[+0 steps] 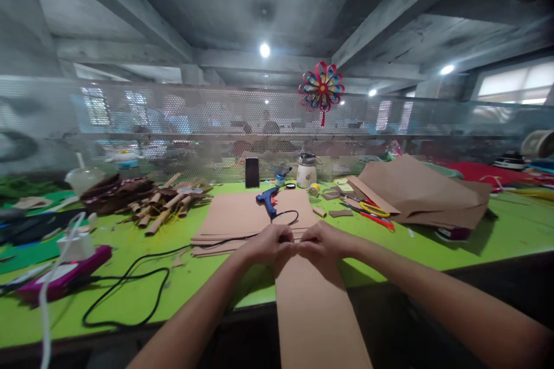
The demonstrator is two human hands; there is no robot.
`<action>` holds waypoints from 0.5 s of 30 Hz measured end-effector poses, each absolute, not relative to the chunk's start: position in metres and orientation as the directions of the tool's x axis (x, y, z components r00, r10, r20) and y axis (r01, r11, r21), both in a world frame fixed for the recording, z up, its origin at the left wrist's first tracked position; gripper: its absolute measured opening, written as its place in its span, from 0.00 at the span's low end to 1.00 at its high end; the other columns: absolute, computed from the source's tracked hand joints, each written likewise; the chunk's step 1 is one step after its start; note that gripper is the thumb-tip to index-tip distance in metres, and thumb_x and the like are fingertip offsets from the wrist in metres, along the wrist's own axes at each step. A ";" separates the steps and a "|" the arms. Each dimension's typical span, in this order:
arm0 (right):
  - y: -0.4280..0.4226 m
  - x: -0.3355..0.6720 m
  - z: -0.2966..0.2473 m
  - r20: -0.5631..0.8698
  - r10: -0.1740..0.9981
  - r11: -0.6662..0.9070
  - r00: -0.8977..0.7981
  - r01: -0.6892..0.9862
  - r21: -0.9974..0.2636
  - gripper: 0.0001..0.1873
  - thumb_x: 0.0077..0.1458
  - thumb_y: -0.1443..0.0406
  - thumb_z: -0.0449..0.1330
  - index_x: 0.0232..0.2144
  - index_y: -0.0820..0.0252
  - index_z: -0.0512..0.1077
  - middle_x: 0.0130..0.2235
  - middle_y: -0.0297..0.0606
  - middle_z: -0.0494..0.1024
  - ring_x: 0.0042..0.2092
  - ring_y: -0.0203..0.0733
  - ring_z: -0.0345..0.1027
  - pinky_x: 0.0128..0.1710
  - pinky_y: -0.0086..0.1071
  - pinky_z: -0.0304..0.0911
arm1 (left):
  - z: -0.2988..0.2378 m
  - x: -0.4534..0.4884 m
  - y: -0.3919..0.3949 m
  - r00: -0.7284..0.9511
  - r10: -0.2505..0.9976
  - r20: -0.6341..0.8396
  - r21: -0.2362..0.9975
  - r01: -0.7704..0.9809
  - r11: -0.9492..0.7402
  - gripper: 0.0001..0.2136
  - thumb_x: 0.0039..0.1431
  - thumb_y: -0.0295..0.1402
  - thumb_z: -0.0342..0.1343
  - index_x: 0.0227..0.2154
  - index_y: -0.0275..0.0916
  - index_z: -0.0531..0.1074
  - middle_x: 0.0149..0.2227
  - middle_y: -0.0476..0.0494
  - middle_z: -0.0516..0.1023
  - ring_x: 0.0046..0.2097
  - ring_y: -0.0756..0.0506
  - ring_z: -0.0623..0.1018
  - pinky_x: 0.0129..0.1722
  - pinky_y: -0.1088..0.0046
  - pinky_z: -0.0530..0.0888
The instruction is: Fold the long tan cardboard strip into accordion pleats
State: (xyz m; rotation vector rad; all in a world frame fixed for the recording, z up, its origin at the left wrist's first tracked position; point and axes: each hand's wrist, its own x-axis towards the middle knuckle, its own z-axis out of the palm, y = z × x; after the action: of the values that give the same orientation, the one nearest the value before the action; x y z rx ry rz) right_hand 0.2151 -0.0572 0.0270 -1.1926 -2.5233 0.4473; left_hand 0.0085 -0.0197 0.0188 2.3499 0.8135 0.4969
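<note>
A long strip of brown kraft paper (pixel 318 317) runs from the table's front edge toward me and hangs over it. At its far end my left hand (pixel 277 244) and my right hand (pixel 322 240) meet, both pinching the paper's edge with thumbs and fingers. The fingertips nearly touch each other. Just beyond them lies a stack of brown paper sheets (pixel 234 213). On that stack rests a blue glue gun (pixel 268 200), its black cord (pixel 168 252) trailing left across the green tabletop.
At left are a purple power strip (pixel 69 277) and a pile of rolled paper tubes (pixel 160 210). Yellow-handled scissors (pixel 370 209) and a large crumpled brown paper (pixel 419 187) lie at right. A white bottle (pixel 307 170) and a phone (pixel 251 172) stand near the perforated metal screen (pixel 208 121).
</note>
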 end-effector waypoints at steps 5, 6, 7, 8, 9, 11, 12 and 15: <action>-0.059 0.216 0.028 0.133 0.825 0.520 -0.549 0.647 -0.558 0.21 0.53 0.55 0.55 0.22 0.69 0.73 0.18 0.29 0.59 0.23 0.28 0.48 0.20 0.23 0.44 | 0.020 0.006 -0.016 0.788 0.608 0.097 0.718 0.368 -0.591 0.14 0.50 0.41 0.54 0.29 0.32 0.73 0.25 0.48 0.71 0.29 0.51 0.68 0.28 0.78 0.64; -0.060 0.216 0.029 0.125 0.830 0.504 -0.544 0.635 -0.585 0.21 0.52 0.55 0.56 0.22 0.69 0.73 0.18 0.29 0.58 0.23 0.28 0.48 0.20 0.23 0.44 | 0.020 0.004 -0.015 0.798 0.597 0.077 0.726 0.366 -0.583 0.15 0.50 0.42 0.55 0.29 0.32 0.73 0.25 0.48 0.72 0.29 0.50 0.68 0.29 0.78 0.64; -0.060 0.215 0.029 0.125 0.830 0.496 -0.543 0.618 -0.610 0.20 0.52 0.55 0.56 0.22 0.68 0.72 0.18 0.29 0.57 0.23 0.28 0.47 0.20 0.23 0.44 | 0.019 0.003 -0.013 0.803 0.593 0.063 0.730 0.368 -0.576 0.16 0.50 0.43 0.55 0.29 0.32 0.73 0.25 0.48 0.72 0.29 0.50 0.68 0.29 0.78 0.64; -0.060 0.215 0.029 0.131 0.827 0.494 -0.546 0.596 -0.633 0.20 0.51 0.55 0.56 0.22 0.68 0.72 0.19 0.28 0.57 0.23 0.28 0.47 0.21 0.23 0.44 | 0.019 0.001 -0.012 0.803 0.594 0.055 0.729 0.374 -0.573 0.17 0.50 0.44 0.55 0.29 0.32 0.73 0.25 0.49 0.71 0.28 0.51 0.68 0.28 0.78 0.64; -0.059 0.214 0.028 0.137 0.824 0.492 -0.550 0.574 -0.654 0.20 0.51 0.54 0.56 0.22 0.68 0.72 0.19 0.28 0.57 0.23 0.28 0.47 0.21 0.23 0.44 | 0.020 -0.001 -0.010 0.799 0.599 0.054 0.725 0.381 -0.574 0.17 0.49 0.45 0.55 0.28 0.32 0.73 0.24 0.49 0.70 0.28 0.51 0.67 0.27 0.78 0.63; -0.054 0.212 0.024 0.144 0.817 0.486 -0.559 0.532 -0.694 0.21 0.51 0.53 0.57 0.21 0.68 0.71 0.19 0.28 0.57 0.23 0.28 0.47 0.21 0.23 0.43 | 0.021 -0.003 -0.008 0.791 0.610 0.058 0.702 0.402 -0.588 0.19 0.50 0.47 0.55 0.27 0.32 0.72 0.22 0.51 0.67 0.26 0.52 0.65 0.26 0.79 0.61; -0.050 0.212 0.021 0.140 0.817 0.473 -0.559 0.512 -0.717 0.22 0.51 0.52 0.57 0.20 0.68 0.70 0.19 0.28 0.56 0.23 0.28 0.46 0.20 0.23 0.43 | 0.021 -0.004 -0.008 0.787 0.614 0.060 0.689 0.412 -0.596 0.19 0.50 0.47 0.54 0.26 0.32 0.71 0.21 0.52 0.66 0.26 0.52 0.64 0.25 0.79 0.60; -0.037 0.213 0.008 0.133 0.827 0.414 -0.547 0.431 -0.802 0.24 0.47 0.49 0.59 0.20 0.68 0.70 0.19 0.28 0.57 0.22 0.27 0.47 0.20 0.24 0.44 | 0.022 -0.004 -0.006 0.785 0.616 0.063 0.665 0.427 -0.612 0.19 0.51 0.48 0.53 0.25 0.32 0.70 0.21 0.52 0.63 0.25 0.53 0.61 0.24 0.79 0.57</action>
State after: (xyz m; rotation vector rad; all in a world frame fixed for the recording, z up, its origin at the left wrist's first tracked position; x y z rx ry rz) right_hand 0.2128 -0.0368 0.0083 -1.0643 -2.1522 1.0015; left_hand -0.0040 -0.0058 0.0221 2.3205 0.7711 0.3787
